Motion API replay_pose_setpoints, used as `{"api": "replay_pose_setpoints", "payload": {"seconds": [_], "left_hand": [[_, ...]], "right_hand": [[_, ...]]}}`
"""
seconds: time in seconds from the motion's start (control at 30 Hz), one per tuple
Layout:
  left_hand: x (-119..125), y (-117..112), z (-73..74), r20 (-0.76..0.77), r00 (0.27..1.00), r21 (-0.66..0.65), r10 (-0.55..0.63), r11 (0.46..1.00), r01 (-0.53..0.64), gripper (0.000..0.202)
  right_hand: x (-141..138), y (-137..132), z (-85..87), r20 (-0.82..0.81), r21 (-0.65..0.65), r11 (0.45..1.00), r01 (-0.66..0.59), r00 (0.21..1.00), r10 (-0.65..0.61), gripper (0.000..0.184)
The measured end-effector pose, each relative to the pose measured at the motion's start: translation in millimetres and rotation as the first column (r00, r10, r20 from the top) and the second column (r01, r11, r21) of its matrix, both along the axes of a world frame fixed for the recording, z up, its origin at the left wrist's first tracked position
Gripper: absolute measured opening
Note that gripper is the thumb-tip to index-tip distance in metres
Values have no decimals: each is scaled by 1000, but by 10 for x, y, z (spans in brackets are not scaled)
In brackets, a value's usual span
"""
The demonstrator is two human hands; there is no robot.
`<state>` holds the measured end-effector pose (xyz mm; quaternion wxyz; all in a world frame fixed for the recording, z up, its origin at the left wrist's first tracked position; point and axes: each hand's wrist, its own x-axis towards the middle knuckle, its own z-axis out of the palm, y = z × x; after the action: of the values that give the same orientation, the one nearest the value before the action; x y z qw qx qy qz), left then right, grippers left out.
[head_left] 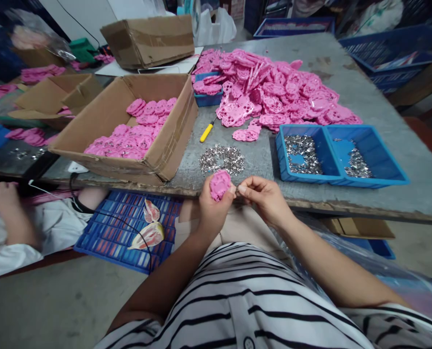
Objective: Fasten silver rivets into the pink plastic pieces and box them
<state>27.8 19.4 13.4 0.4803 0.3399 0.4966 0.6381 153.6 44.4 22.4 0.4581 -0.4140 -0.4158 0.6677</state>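
Note:
At the table's front edge, my left hand [213, 206] grips a pink plastic piece [220, 184] with a moulded, rounded outline. My right hand [265, 198] is just to its right, thumb and index finger pinched together near my left fingertips. Whatever is in that pinch is too small to make out. Just beyond my hands lies a loose ring of small shiny metal parts [222, 160]. Behind it rests a yellow-handled tool [207, 132]. A big heap of similar pink pieces [274, 92] spreads over the table further back.
Left of my hands stands an open cardboard box [176, 140] holding pink pieces. A two-part blue tray [370, 182] with small metal parts is on the right. A small blue bin [208, 100] touches the heap. A co-worker's arm [10, 213] is at far left, near fruit pieces [148, 236] on a blue crate.

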Motion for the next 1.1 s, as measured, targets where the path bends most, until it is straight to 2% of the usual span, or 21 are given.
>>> {"api": "replay_pose_setpoints", "payload": {"seconds": [0.07,0.13,0.23,0.4,0.73,0.87,1.1], "left_hand": [[-10,23,-2,219,967,-5,-131,991,135,32],[-30,36,9,375,900,2,-222,971,238,36],[-75,29,25,452,850,38,-270,958,284,42],[-126,9,1,448,820,142,-357,934,329,54],[-76,-7,-30,323,878,271,-353,923,272,44],[-61,-3,-10,292,895,266,-336,928,262,44],[-44,-10,8,265,911,277,-317,930,243,43]], "right_hand": [[16,14,-4,19,41,999,33,999,-33,28],[28,22,1,32,84,995,49,998,-52,25],[33,22,4,66,136,988,75,994,-84,24],[16,9,-28,149,166,979,120,978,-146,26],[-56,-30,-22,102,132,984,117,986,-131,25],[-87,-43,-2,60,88,989,116,991,-121,27],[-95,-39,20,86,94,990,103,990,-111,28]]}}
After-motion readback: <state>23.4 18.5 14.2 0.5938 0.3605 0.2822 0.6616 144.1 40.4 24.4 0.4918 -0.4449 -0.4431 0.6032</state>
